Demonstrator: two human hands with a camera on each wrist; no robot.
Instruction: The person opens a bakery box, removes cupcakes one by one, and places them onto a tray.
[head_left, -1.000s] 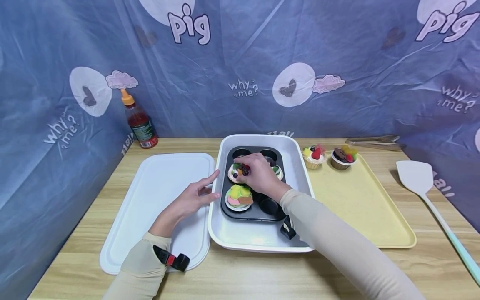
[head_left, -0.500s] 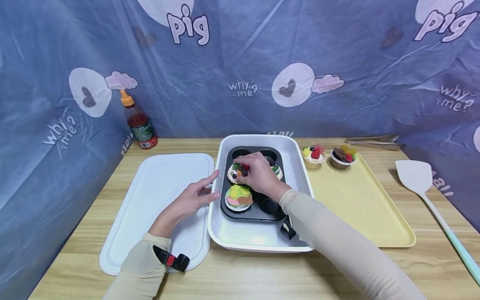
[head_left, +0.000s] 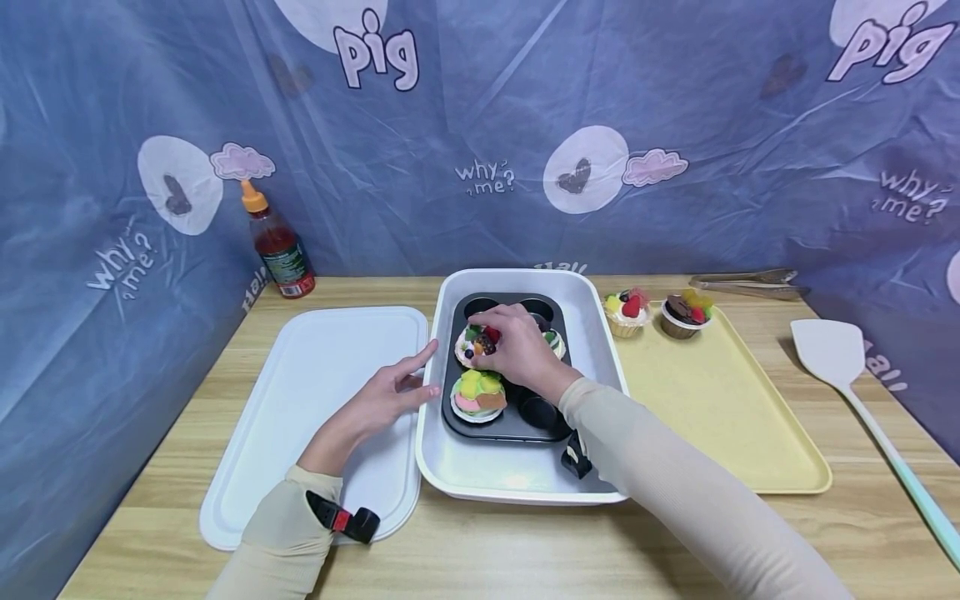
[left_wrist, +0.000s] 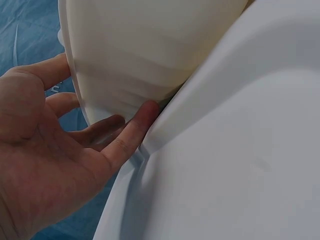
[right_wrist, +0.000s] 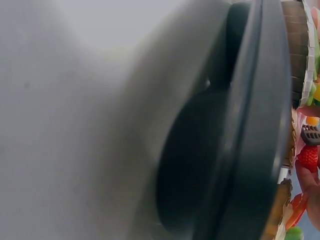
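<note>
My right hand (head_left: 517,343) reaches over a black muffin pan (head_left: 491,434) and pinches a berry-topped cupcake (head_left: 472,346) seated in its middle left cup. Just in front of it sits a cupcake (head_left: 478,396) with yellow and pink topping. Behind my hand another cupcake (head_left: 556,343) is partly hidden. The pan lies inside a white deep bin (head_left: 517,497). At the bin's left side, my left hand (head_left: 384,392) has its fingers spread. In the left wrist view, its fingertips (left_wrist: 146,111) touch the bin's outer wall. The right wrist view catches only a strawberry (right_wrist: 307,158) between fingers at the edge.
On the left lies a white tray (head_left: 300,400), with a sauce bottle (head_left: 283,250) behind. To the right, two cupcakes, one white-creamed (head_left: 627,315) and one chocolate (head_left: 684,317), stand at the back of a yellow tray (head_left: 712,417). Tongs (head_left: 750,285) and a spatula (head_left: 831,354) lie further right.
</note>
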